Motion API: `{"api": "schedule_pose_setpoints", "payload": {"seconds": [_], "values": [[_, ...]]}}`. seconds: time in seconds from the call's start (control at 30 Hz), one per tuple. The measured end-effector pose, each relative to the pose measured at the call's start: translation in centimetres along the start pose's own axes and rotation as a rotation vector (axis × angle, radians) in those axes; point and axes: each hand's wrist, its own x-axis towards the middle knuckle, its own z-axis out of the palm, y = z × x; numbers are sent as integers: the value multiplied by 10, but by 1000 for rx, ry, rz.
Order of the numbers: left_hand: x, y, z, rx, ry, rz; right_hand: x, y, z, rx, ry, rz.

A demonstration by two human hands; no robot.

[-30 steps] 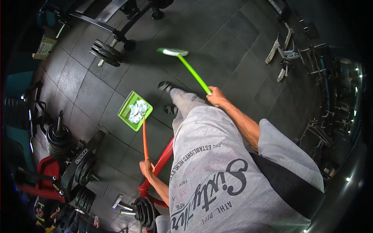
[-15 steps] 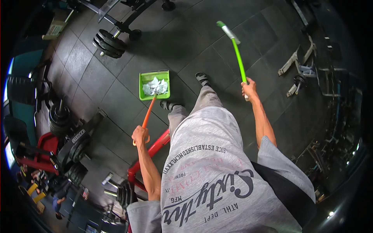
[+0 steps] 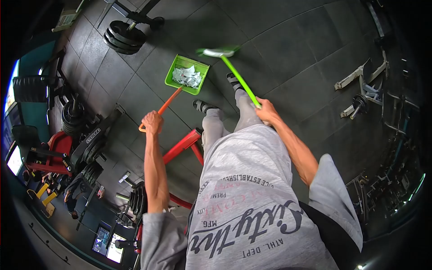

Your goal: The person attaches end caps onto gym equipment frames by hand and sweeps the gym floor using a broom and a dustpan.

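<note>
My left hand (image 3: 152, 122) is closed round the orange handle of a green dustpan (image 3: 169, 79). White crumpled paper (image 3: 187, 76) lies inside the pan, which is on or just above the floor; I cannot tell which. In my right hand (image 3: 267, 111) is the green stick of a broom (image 3: 238, 77), gripped near its end. The broom's white and green head, blurred by motion, is just beyond the pan's upper right corner, apart from it.
Dark rubber tiles (image 3: 288, 54) cover the floor. Weight plates (image 3: 123, 37) on a bar stand at upper left. A red metal frame (image 3: 182, 146) is close to my left leg. A grey metal frame (image 3: 362, 87) stands at right, and more gym machines line the left side.
The broom has swung left and closer to the dustpan, with its head turned crosswise. The dustpan has tilted round and shifted a little up and to the right, paper still in it.
</note>
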Motion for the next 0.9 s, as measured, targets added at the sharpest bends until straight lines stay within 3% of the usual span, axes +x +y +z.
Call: {"api": "schedule_pose_setpoints", "payload": {"seconds": [0.1, 0.23, 0.3, 0.4, 0.5, 0.63, 0.73, 0.9], "values": [[22, -19, -6, 50, -50, -66, -37, -1, -45, 199, -166, 159], [-8, -19, -24, -46, -239, -112, -72, -15, -104, 457, -120, 279], [-37, -9, 2, -54, -88, -149, -64, 0, -125, 432, -61, 244], [-102, 20, 34, -115, 42, -211, -25, 40, -151, 71, 76, -31], [-175, 54, 54, -254, -4, -373, 7, 23, -177, 67, 92, 88], [-258, 103, 77, -419, -88, -578, 78, 65, -193, 243, 113, 157], [-313, 144, 86, -550, -206, -726, 98, 83, -174, 193, 105, 124], [-386, 243, 139, -737, -47, -834, 102, 134, -144, -97, 44, 73]]}}
